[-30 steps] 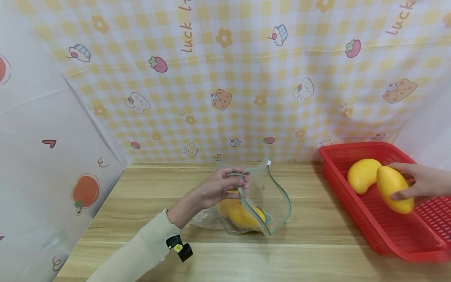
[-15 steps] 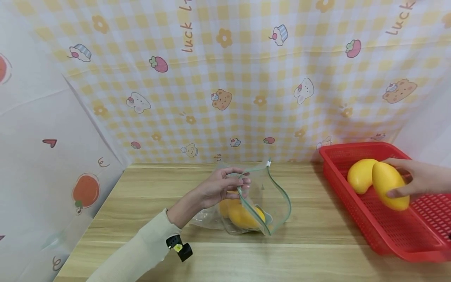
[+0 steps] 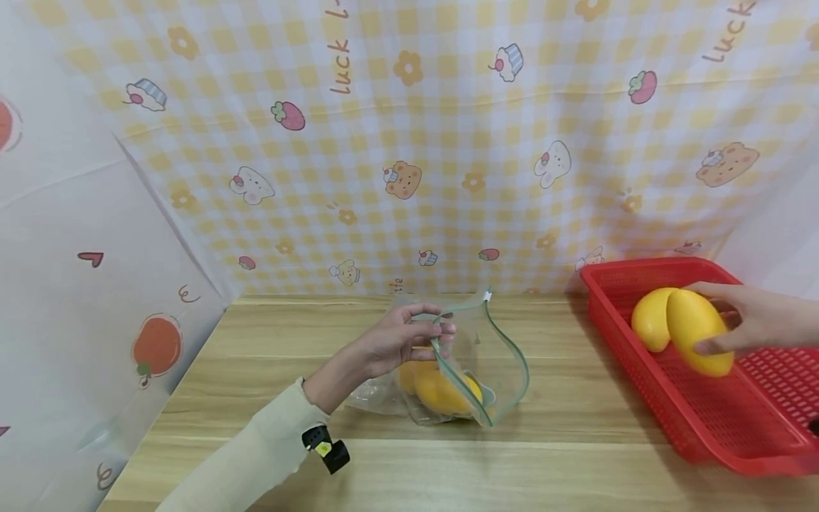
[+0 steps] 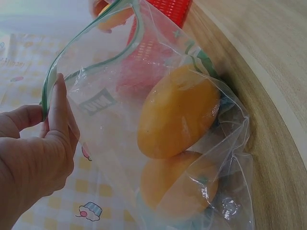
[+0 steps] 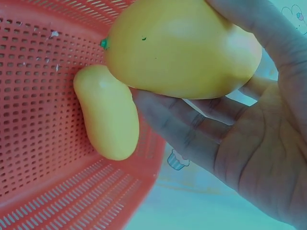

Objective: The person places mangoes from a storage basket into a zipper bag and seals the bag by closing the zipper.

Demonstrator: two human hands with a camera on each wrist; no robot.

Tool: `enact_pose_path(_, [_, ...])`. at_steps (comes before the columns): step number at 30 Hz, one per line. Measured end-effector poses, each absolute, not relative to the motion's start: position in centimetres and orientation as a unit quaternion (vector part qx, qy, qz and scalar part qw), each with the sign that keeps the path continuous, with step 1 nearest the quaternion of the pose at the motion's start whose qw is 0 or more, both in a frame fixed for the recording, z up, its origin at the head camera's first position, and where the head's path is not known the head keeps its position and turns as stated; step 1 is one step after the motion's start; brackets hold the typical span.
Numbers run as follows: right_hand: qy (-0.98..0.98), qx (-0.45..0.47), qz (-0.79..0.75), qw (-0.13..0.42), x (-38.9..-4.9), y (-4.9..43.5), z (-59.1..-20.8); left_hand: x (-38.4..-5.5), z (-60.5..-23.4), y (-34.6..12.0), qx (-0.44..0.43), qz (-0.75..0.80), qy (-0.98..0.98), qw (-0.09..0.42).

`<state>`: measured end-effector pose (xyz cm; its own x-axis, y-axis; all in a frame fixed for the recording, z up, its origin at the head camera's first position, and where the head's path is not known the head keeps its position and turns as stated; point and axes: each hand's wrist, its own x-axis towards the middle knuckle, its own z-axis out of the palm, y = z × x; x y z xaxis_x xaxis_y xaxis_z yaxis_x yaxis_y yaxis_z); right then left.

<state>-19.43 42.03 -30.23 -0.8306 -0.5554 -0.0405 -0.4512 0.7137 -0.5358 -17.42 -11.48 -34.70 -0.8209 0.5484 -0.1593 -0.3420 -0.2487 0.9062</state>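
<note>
My left hand (image 3: pixel 399 340) pinches the green-edged rim of a clear zip bag (image 3: pixel 495 355) and keeps its mouth spread. Two yellow mangoes lie inside the bag; in the left wrist view the upper mango (image 4: pixel 180 112) rests against the lower mango (image 4: pixel 177 184). Over the red basket, my right hand (image 3: pixel 761 320) grips a mango (image 3: pixel 697 333) between thumb and fingers. Its small green stem tip shows in the right wrist view. Another mango (image 5: pixel 108 112) lies in the basket, partly covered in the head view by the held one.
The red plastic basket (image 3: pixel 640 398) with perforated walls stands at the table's right side. Wooden table top (image 3: pixel 563 455) stretches between bag and basket. A checked cloth (image 3: pixel 448 142) hangs behind the table. A black wrist strap (image 3: pixel 326 449) sits on the left sleeve.
My right hand has shifted a little left and upward with the mango, which now overlaps more of the one in the basket. My left hand and the bag have stayed in place.
</note>
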Motion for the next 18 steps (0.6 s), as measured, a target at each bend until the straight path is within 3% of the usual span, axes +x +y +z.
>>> enact_pose_path(18, [0.917,-0.268,-0.267,0.128,-19.4,40.4,-29.8,-17.4,-34.7,-11.5,0.104,0.784,0.54,0.288])
